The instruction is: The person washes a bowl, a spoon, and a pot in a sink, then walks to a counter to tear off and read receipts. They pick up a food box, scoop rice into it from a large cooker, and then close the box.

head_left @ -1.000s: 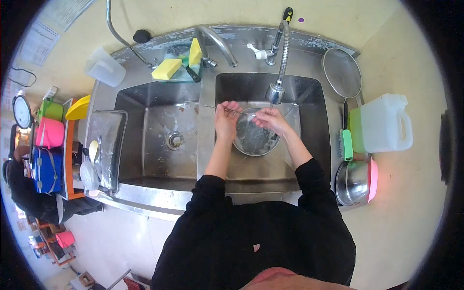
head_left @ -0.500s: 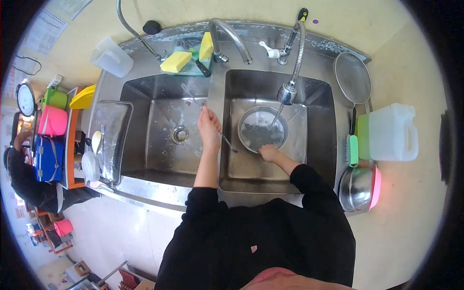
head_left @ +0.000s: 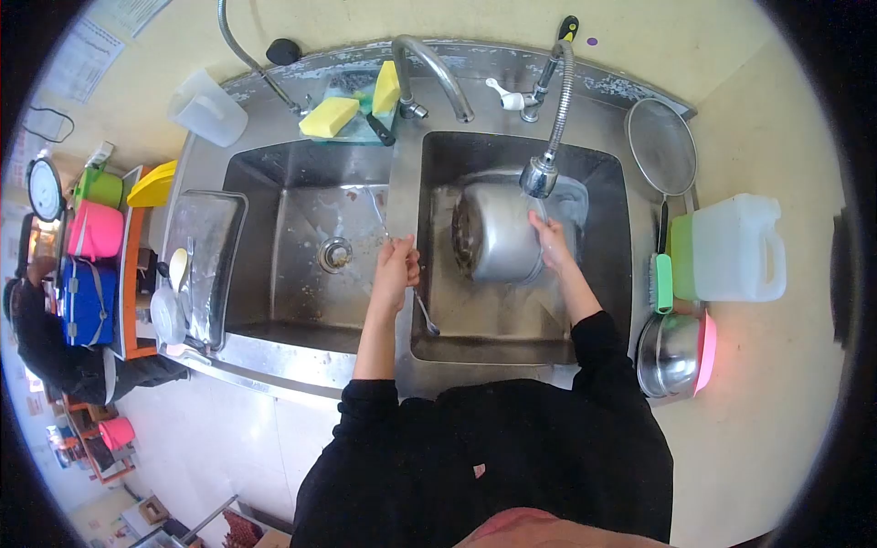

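Steel pot (head_left: pixel 498 233) lies tipped on its side in the right basin of the double sink (head_left: pixel 402 173), just under the flexible spray head (head_left: pixel 539 176). Right hand (head_left: pixel 553 242) is pressed on the pot's right flank, fingers spread flat on the metal, not wrapped round it. Left hand (head_left: pixel 396 265) sits over the divider between the basins, fingers closed on thin metal utensils (head_left: pixel 402 265): one end points up-left over the left basin, the other down-right into the right one. Yellow sponges (head_left: pixel 331 116) rest on the back ledge beside the fixed tap (head_left: pixel 434 68). Strainer (head_left: pixel 662 146), green brush (head_left: pixel 663 283), white jug (head_left: pixel 738 247) and steel bowl (head_left: pixel 671 352) are on the table at right, drying tray (head_left: pixel 203 265) at left.
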Tool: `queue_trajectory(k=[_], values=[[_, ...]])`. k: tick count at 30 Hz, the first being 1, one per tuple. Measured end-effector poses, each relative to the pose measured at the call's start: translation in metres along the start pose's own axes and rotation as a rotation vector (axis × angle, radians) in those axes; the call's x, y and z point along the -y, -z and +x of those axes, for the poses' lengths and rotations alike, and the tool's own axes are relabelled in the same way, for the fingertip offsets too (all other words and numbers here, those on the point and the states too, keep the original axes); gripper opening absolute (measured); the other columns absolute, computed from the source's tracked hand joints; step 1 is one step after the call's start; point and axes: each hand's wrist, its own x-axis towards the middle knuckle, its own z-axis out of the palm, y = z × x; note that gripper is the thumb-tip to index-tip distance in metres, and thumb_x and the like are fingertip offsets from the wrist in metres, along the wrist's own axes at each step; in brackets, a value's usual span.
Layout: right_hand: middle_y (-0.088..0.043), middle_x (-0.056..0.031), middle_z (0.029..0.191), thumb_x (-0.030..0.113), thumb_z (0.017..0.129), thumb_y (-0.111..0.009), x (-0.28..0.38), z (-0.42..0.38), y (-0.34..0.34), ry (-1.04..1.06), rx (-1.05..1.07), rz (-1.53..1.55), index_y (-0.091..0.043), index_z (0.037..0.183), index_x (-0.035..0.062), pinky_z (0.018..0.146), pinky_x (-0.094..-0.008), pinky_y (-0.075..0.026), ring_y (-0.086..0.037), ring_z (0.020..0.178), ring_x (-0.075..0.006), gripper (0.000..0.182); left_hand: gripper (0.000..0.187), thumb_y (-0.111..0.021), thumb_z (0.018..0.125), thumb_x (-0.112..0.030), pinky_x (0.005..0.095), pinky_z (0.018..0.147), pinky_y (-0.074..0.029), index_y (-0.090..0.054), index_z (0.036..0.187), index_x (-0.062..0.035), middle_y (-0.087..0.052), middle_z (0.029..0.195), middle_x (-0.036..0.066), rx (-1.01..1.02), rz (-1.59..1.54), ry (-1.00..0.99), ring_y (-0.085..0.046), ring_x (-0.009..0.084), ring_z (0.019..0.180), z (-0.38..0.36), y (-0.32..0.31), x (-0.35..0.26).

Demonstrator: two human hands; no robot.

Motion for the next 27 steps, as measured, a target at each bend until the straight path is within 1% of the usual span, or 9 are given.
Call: queue_trajectory(k=[5,8,12,15,16,19,20,23,27], values=[[-0.058,-0.0100,0.102,0.031,0.089,-0.047,-0.006,-0.006,0.029,-0.179,-0.189,0.404,-0.054,0.104,0.0006,0.075,-0.0355,-0.046,-0.056,0.089,-0.0195,0.035,0.023,-0.053,0.085,-0.029,0.0213,0.037,-0.030,-0.039,0.083,-0.0117,-0.049,0.071,0.003,-0.135,0.025,0.024,-0.046,0.0091,0.048,-0.004,-0.009,0.005],[-0.056,-0.0105,0.108,0.031,0.091,-0.039,-0.020,-0.015,0.052,-0.255,-0.362,0.424,-0.052,0.109,0.0028,0.084,-0.0407,-0.043,-0.053,0.099,-0.0229,0.036,0.026,-0.054,0.084,-0.032,0.0234,0.041,-0.039,-0.041,0.088,-0.0097,-0.051,0.078,0.005,-0.033,0.000,0.151,-0.051,0.0119,0.057,0.008,-0.008,0.031],[-0.055,-0.0115,0.112,0.028,0.091,-0.035,0.001,-0.047,0.047,-0.327,-0.382,0.469,-0.050,0.113,0.0043,0.090,-0.0427,-0.039,-0.050,0.106,-0.0252,0.036,0.035,-0.053,0.085,-0.033,0.0282,0.052,-0.047,-0.041,0.100,-0.0036,-0.053,0.089,0.008,-0.067,0.127,0.166,-0.055,0.0197,0.077,0.014,-0.035,0.065],[-0.053,-0.0121,0.115,0.027,0.090,-0.035,0.002,-0.059,0.034,-0.333,-0.367,0.537,-0.050,0.114,0.0044,0.091,-0.0434,-0.039,-0.049,0.107,-0.0262,0.036,0.039,-0.052,0.085,-0.035,0.0302,0.053,-0.047,-0.042,0.100,0.0002,-0.053,0.088,0.008,-0.124,0.176,0.147,-0.055,0.0216,0.078,0.030,-0.051,0.096],[-0.053,-0.0119,0.115,0.027,0.090,-0.035,0.000,-0.060,0.030,-0.355,-0.354,0.558,-0.049,0.114,0.0048,0.091,-0.0434,-0.039,-0.049,0.107,-0.0261,0.036,0.032,-0.053,0.085,-0.031,0.0280,0.055,-0.043,-0.043,0.090,-0.0008,-0.051,0.082,0.006,-0.100,0.198,0.093,-0.051,0.0159,0.073,0.034,-0.054,0.101],[-0.052,-0.0122,0.116,0.030,0.090,-0.036,-0.038,-0.052,0.036,-0.394,-0.263,0.601,-0.049,0.115,0.0051,0.090,-0.0436,-0.040,-0.049,0.107,-0.0267,0.037,0.024,-0.056,0.085,-0.024,0.0258,0.056,-0.038,-0.043,0.080,-0.0041,-0.046,0.074,0.003,-0.279,0.139,-0.290,-0.044,0.0104,0.066,0.052,-0.067,0.121],[-0.052,-0.0123,0.116,0.031,0.090,-0.037,-0.055,-0.046,0.041,-0.402,-0.223,0.610,-0.048,0.116,0.0052,0.089,-0.0437,-0.040,-0.048,0.108,-0.0271,0.038,0.021,-0.056,0.084,-0.015,0.0246,0.057,-0.035,-0.039,0.075,-0.0064,-0.042,0.069,0.000,-0.355,-0.045,-0.358,-0.037,0.0083,0.061,0.062,-0.075,0.124],[-0.048,-0.0132,0.120,0.033,0.090,-0.036,-0.067,-0.048,0.056,-0.576,-0.305,0.144,-0.047,0.117,0.0042,0.091,-0.0416,-0.037,-0.044,0.112,-0.0290,0.040,0.018,-0.053,0.084,-0.010,0.0250,0.057,-0.035,-0.039,0.074,-0.0055,-0.042,0.066,0.000,-0.472,-0.003,-0.497,-0.038,0.0095,0.060,0.078,-0.089,0.112],[-0.042,-0.0162,0.124,0.028,0.088,-0.041,0.028,-0.099,-0.002,0.579,-0.313,-0.662,-0.046,0.118,0.0080,0.097,-0.0407,-0.030,-0.037,0.117,-0.0316,0.037,0.019,-0.049,0.083,-0.006,0.0280,0.057,-0.036,-0.034,0.071,-0.0046,-0.039,0.064,0.003,-0.341,0.290,-0.594,-0.038,0.0126,0.060,0.069,-0.111,0.086]])
